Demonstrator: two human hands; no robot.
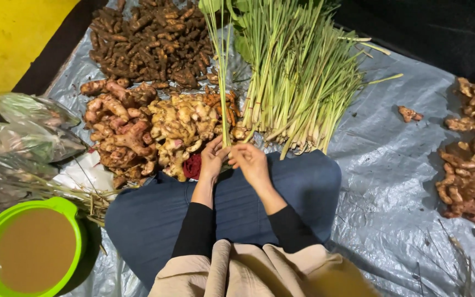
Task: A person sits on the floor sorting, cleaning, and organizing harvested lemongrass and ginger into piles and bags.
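Thin bunch of lemongrass stalks (224, 82) held upright over lap, base pinched between both hands. Left hand (211, 159) closed around stalk bottoms; right hand (250, 160) closed too, fingertips working at same spot. Looks like early stage: large lemongrass pile (298, 77) lies loose just beyond knees. Ginger heap (180, 129), dark roots (149, 38) on grey plastic sheet (391, 165). Green bowl (28, 247) near left.
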